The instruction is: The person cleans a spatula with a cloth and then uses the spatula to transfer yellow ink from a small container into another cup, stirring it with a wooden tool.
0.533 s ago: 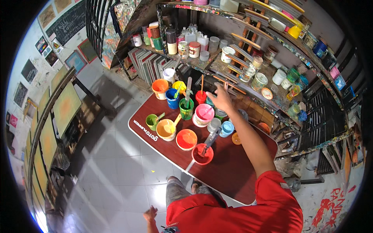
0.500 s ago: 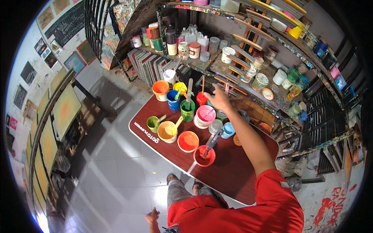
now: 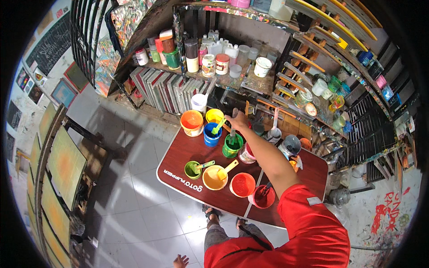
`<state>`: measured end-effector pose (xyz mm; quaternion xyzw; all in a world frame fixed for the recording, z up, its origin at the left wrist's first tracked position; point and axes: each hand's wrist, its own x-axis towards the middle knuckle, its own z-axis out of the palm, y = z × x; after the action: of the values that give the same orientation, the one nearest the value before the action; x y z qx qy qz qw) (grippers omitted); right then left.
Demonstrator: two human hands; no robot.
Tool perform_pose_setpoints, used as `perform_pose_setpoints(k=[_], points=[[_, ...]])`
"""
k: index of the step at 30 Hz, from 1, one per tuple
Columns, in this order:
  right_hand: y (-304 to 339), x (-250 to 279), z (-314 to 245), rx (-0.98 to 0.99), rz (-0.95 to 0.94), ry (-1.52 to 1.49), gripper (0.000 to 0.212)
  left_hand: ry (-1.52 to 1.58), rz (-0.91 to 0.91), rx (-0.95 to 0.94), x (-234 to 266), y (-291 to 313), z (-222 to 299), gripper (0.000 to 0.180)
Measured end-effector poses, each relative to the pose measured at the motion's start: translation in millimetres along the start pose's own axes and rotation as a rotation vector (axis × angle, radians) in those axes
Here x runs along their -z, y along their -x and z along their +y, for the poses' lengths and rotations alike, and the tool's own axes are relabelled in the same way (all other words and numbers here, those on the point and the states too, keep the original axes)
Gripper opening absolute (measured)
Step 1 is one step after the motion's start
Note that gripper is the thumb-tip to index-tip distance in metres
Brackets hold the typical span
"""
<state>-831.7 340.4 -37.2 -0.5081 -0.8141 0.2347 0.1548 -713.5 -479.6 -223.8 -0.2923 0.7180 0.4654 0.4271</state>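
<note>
My right hand (image 3: 237,120) reaches across the table, its fingers closed around the upper handle of a spatula (image 3: 232,136) standing in a green paint cup (image 3: 233,149). Part of that handle is hidden by the hand. Just left are a yellow cup (image 3: 215,115) and a blue cup (image 3: 212,139) holding a light green spatula (image 3: 218,127). A pink-topped tub (image 3: 246,156) is partly behind my forearm. My left hand (image 3: 180,261) hangs low over the floor at the bottom edge, with fingers apart and nothing in it.
Along the front of the dark red table (image 3: 178,156) stand an olive cup (image 3: 192,169), a peach tub (image 3: 215,179), an orange-red tub (image 3: 242,184) and a red tub (image 3: 262,198). Crowded shelves (image 3: 250,80) rise behind. Framed panels (image 3: 66,163) lean at left.
My right hand has moved left from near the red cup to the spatula in the green cup. The view has shifted, and my left hand sits lower in it.
</note>
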Motion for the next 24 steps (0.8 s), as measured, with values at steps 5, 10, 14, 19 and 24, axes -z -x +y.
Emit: perform_pose_setpoints(k=[5, 10, 14, 19, 24], points=[[50.7, 7.4, -52.5, 0.039, 0.085, -0.148, 0.029, 0.051, 0.042, 0.012, 19.3, -5.2, 46.4, 0.057], [92.5, 58.4, -45.6, 0.17, 0.317, -0.283, 0.025, -0.037, -0.069, 0.002, 0.4, -41.0, 85.0, 0.058], [126.8, 89.8, -47.4, 0.18, 0.295, -0.405, 0.023, -0.11, -0.107, 0.004, -18.2, -51.8, 103.3, 0.056], [167.0, 108.3, -23.3, 0.255, 0.46, -0.442, 0.021, -0.183, -0.145, -0.017, -40.5, -62.7, 127.2, 0.053], [204.0, 109.1, 17.5, 0.087, 0.289, -0.71, 0.016, -0.209, -0.158, -0.064, -55.3, -66.0, 143.0, 0.049]])
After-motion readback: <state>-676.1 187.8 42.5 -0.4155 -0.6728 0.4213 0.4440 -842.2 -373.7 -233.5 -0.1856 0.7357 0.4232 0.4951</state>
